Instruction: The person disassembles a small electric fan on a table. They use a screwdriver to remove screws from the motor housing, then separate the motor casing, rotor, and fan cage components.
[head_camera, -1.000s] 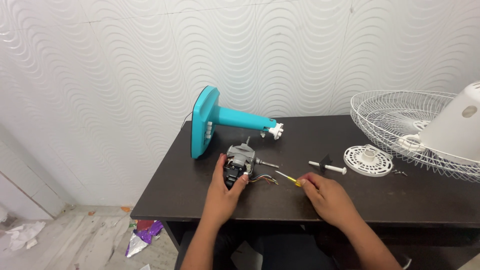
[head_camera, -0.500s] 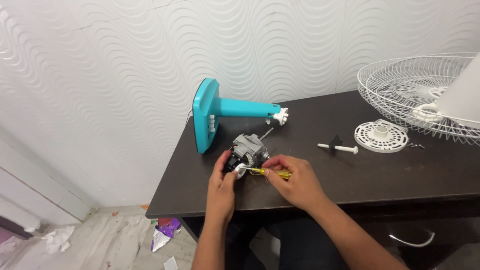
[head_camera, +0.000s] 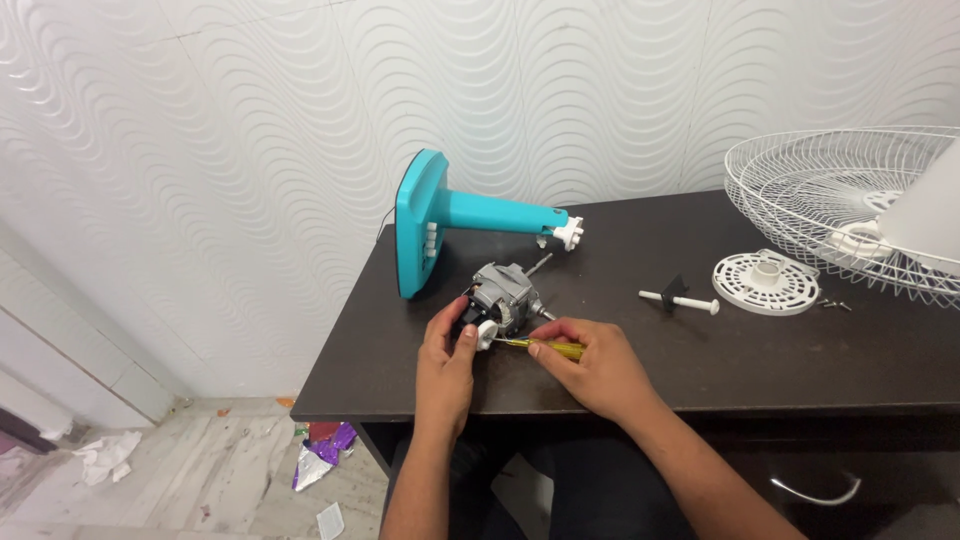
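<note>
White wavy-patterned wall panels stand behind a dark wooden table (head_camera: 700, 360). Since a second ago, the right hand (head_camera: 590, 368) has lifted the yellow-handled screwdriver (head_camera: 540, 346) off the table and brought its tip to the small fan motor (head_camera: 500, 297), which has tilted up from lying flat. The left hand (head_camera: 447, 368) is closed around the motor's near left end, thumb on a white round part (head_camera: 486, 335); the right hand's fingers pinch the screwdriver handle. The motor sits near the table's front left edge: grey metal body, black end, thin shaft pointing far right. Just behind it lies a turquoise fan stand (head_camera: 450, 220) on its side. Well to the right are a white pin with a black piece (head_camera: 680, 298), a white round plate (head_camera: 765, 282) and a white wire fan guard (head_camera: 830, 190).
</note>
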